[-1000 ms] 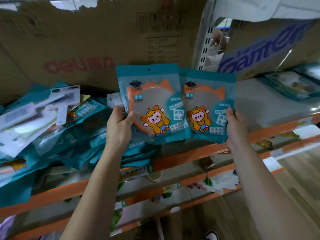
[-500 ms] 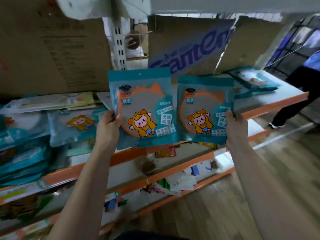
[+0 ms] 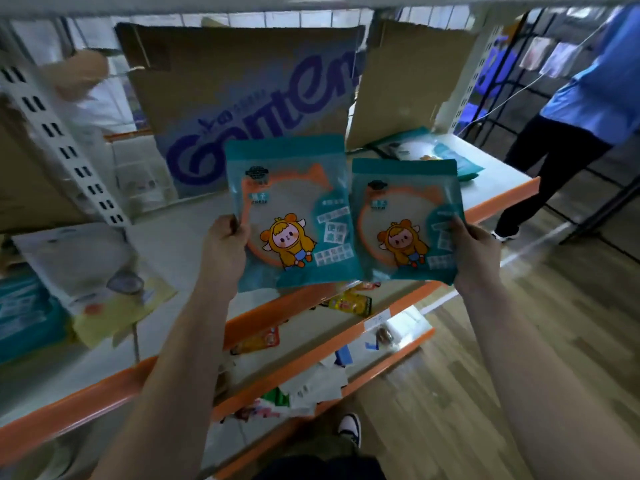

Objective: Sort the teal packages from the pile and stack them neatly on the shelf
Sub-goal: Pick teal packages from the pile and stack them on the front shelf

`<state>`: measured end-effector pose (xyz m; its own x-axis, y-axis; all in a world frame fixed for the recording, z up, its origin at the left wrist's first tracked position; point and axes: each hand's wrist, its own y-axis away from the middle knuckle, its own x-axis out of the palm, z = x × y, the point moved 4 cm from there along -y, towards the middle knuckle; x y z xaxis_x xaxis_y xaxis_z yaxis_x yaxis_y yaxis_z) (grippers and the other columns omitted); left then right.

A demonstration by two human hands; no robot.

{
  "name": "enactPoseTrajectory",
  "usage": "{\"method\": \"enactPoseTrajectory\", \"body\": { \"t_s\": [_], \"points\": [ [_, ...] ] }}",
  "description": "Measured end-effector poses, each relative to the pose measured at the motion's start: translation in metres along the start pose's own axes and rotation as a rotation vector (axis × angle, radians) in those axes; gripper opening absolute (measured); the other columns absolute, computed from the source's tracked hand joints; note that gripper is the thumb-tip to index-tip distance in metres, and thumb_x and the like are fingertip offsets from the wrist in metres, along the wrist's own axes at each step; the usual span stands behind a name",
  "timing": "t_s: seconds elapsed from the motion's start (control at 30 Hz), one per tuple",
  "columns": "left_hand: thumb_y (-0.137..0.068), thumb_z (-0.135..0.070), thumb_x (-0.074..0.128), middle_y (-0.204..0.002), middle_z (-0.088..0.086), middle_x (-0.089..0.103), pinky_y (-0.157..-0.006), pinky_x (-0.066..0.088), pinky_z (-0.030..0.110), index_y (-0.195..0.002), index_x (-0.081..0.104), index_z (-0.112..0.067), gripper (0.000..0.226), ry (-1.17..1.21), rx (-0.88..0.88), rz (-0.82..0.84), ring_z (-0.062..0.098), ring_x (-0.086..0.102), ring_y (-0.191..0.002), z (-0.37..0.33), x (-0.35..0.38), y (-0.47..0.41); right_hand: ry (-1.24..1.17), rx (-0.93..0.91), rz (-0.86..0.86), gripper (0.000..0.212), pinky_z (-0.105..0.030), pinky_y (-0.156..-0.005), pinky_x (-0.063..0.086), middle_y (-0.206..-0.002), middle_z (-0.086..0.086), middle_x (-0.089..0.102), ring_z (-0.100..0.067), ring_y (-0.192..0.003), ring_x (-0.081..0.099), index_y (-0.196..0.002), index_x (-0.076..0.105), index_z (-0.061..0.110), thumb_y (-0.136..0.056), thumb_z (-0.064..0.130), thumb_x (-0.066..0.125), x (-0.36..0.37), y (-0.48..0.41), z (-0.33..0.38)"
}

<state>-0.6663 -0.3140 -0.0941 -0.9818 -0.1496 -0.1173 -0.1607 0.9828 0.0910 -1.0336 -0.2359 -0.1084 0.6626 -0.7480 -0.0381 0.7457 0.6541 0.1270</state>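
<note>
I hold two teal packages upright above the white shelf (image 3: 180, 244), each printed with an orange ring and a yellow cartoon figure. My left hand (image 3: 223, 251) grips the left edge of the larger-looking left teal package (image 3: 294, 202). My right hand (image 3: 476, 252) grips the right edge of the right teal package (image 3: 405, 202). The two packages sit side by side, their inner edges touching or slightly overlapping. A small stack of teal packages (image 3: 446, 157) lies flat at the far right end of the shelf.
A cardboard box with blue lettering (image 3: 249, 109) stands at the back of the shelf. White and yellow packs (image 3: 90, 271) and teal packs (image 3: 24, 306) lie at left. Orange-edged lower shelves (image 3: 311, 344) hold scattered items. A person in blue (image 3: 588, 109) stands at right.
My view has swung right, away from the pile of teal packages at left. Both hands still carry the packages, now over the right section of shelf with the small stack nearer.
</note>
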Motion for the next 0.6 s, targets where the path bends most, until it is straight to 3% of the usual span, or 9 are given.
{"method": "enactPoseTrajectory", "body": {
  "t_s": [0.07, 0.13, 0.23, 0.3, 0.4, 0.5, 0.6],
  "points": [
    [-0.098, -0.013, 0.050, -0.084, 0.014, 0.056, -0.087, 0.047, 0.054, -0.076, 0.054, -0.018, 0.023, -0.012, -0.021, 0.020, 0.027, 0.053, -0.083, -0.002, 0.030, -0.017, -0.008, 0.013, -0.002, 0.023, -0.026, -0.057, 0.056, -0.084, 0.003, 0.071, -0.010, -0.067, 0.070, -0.100, 0.068, 0.014, -0.090, 0.035, 0.067, -0.011, -0.033, 0.008],
    [-0.098, -0.012, 0.049, -0.085, 0.014, 0.057, -0.093, 0.046, 0.058, -0.076, 0.055, -0.019, 0.024, -0.009, -0.048, 0.008, 0.028, 0.054, -0.086, -0.004, 0.058, -0.034, 0.021, 0.022, 0.000, 0.024, -0.034, -0.067, 0.059, -0.088, -0.001, 0.071, -0.017, -0.076, 0.071, -0.100, 0.068, 0.013, -0.090, 0.035, 0.067, -0.020, -0.065, 0.016],
    [-0.099, -0.016, 0.050, -0.083, 0.005, 0.059, -0.093, 0.046, 0.051, -0.076, 0.055, -0.022, 0.024, -0.009, -0.062, 0.002, 0.027, 0.056, -0.090, -0.011, 0.094, -0.052, 0.071, 0.023, -0.007, 0.029, -0.040, -0.076, 0.059, -0.097, -0.009, 0.071, -0.025, -0.085, 0.069, -0.107, 0.068, 0.009, -0.092, 0.033, 0.065, -0.035, -0.109, 0.025],
    [-0.100, -0.019, 0.049, -0.083, 0.005, 0.060, -0.086, 0.047, 0.045, -0.079, 0.056, -0.018, 0.022, -0.012, -0.049, 0.032, 0.027, 0.057, -0.089, -0.017, 0.116, -0.062, 0.096, 0.019, 0.004, 0.032, -0.032, -0.065, 0.060, -0.095, -0.007, 0.071, -0.019, -0.078, 0.069, -0.112, 0.066, 0.009, -0.092, 0.033, 0.064, -0.042, -0.135, 0.029],
    [-0.101, -0.025, 0.050, -0.086, 0.007, 0.061, -0.081, 0.046, 0.042, -0.086, 0.058, -0.010, 0.023, -0.019, -0.028, 0.025, 0.025, 0.057, -0.088, -0.022, 0.139, -0.070, 0.092, 0.031, 0.049, 0.022, -0.023, -0.054, 0.057, -0.087, -0.002, 0.069, -0.014, -0.071, 0.068, -0.105, 0.067, 0.012, -0.093, 0.030, 0.063, -0.046, -0.171, 0.033],
    [-0.101, -0.025, 0.050, -0.100, 0.014, 0.066, -0.092, 0.050, 0.050, -0.101, 0.061, -0.005, 0.023, -0.044, -0.028, -0.020, 0.034, 0.063, -0.098, -0.024, 0.155, -0.074, 0.071, 0.065, 0.089, 0.015, -0.026, -0.055, 0.056, -0.085, -0.002, 0.070, -0.016, -0.070, 0.072, -0.089, 0.067, 0.019, -0.093, 0.032, 0.062, -0.041, -0.208, 0.037],
    [-0.100, -0.029, 0.051, -0.107, 0.016, 0.067, -0.096, 0.049, 0.055, -0.105, 0.063, -0.007, 0.026, -0.069, -0.037, -0.096, 0.036, 0.063, -0.105, -0.027, 0.167, -0.076, 0.033, 0.089, 0.107, 0.014, -0.022, -0.049, 0.054, -0.076, 0.001, 0.071, -0.011, -0.059, 0.071, -0.085, 0.067, 0.020, -0.092, 0.031, 0.065, -0.029, -0.247, 0.041]
  ]
}}
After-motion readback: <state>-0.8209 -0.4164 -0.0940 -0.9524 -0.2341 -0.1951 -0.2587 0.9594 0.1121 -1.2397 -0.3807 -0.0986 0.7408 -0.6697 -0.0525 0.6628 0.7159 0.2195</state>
